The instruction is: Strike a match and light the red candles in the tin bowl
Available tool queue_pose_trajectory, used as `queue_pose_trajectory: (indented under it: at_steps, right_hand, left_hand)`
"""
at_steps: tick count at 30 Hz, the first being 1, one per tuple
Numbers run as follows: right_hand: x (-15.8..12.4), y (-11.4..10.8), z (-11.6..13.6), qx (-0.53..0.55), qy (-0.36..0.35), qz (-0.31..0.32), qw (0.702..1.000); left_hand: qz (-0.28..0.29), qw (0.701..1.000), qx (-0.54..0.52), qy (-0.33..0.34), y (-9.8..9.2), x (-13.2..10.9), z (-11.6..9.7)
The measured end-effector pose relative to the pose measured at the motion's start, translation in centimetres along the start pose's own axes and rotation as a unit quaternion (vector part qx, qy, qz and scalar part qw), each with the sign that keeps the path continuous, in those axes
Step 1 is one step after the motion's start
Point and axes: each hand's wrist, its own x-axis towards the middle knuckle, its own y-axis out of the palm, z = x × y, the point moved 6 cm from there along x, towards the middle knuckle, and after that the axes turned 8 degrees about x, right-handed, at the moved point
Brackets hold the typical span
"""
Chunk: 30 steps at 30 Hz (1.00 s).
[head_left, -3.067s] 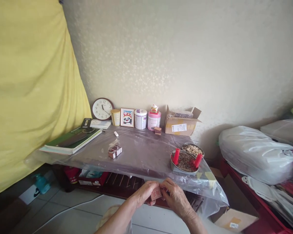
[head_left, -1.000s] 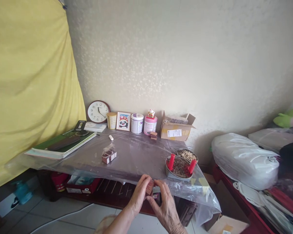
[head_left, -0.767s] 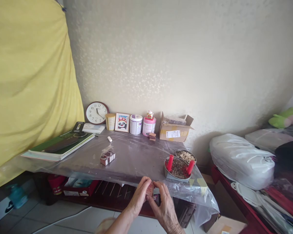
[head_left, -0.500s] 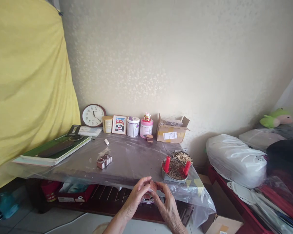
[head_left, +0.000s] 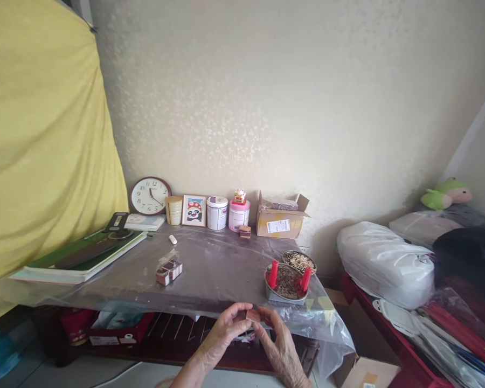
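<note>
Both my hands meet low in the middle of the view, just in front of the table's near edge. My left hand [head_left: 222,335] and my right hand [head_left: 278,345] pinch a small reddish-brown box [head_left: 253,315] between their fingertips. Behind them a metal tray [head_left: 274,293] holds two red candles [head_left: 272,274] and dark grains. A second round dish [head_left: 299,262] of pale sticks stands just beyond it. A pack of similar small boxes [head_left: 168,271] in clear wrap lies on the plastic-covered table [head_left: 218,269] to the left.
Along the wall stand a clock [head_left: 150,196], a framed picture [head_left: 194,210], two tins [head_left: 217,212], a pink jar [head_left: 238,214] and an open carton [head_left: 279,222]. Books [head_left: 78,258] lie at left beside a yellow curtain [head_left: 40,151]. White bags [head_left: 383,264] pile up at right.
The camera has tilted up and drifted right, so the table sits lower in view. My hands have kept the small box between them and turned it, from its face to a narrow edge.
</note>
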Motion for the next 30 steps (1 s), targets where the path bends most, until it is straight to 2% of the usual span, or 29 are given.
queue_pose_trajectory:
  at_steps: [3,10,15,17,22,30]
  right_hand:
    - [0.1,-0.6,-0.6,0.026,-0.001,-0.020,0.999]
    - [0.9,-2.2,-2.6,0.192,0.012,-0.103,0.976]
    - [1.2,-2.4,-2.6,0.261,0.052,-0.113,0.957]
    - [1.1,-2.5,-2.2,0.242,0.036,-0.116,0.963]
    - [0.8,-2.7,-0.5,0.133,-0.074,-0.150,0.977]
    - [-0.1,-1.8,2.2,0.016,-0.212,-0.108,0.971]
  left_hand:
    - [-0.012,1.000,-0.011,-0.001,0.0,0.2,-0.1]
    - [-0.040,0.997,-0.066,-0.017,-0.3,0.4,0.1]
    - [-0.038,0.995,-0.088,-0.022,-0.2,0.4,0.0]
    - [-0.035,0.995,-0.092,-0.022,-0.1,0.3,0.0]
    - [-0.033,0.994,-0.102,-0.013,0.1,0.3,0.1]
    - [-0.022,0.994,-0.103,-0.013,0.4,0.5,0.2]
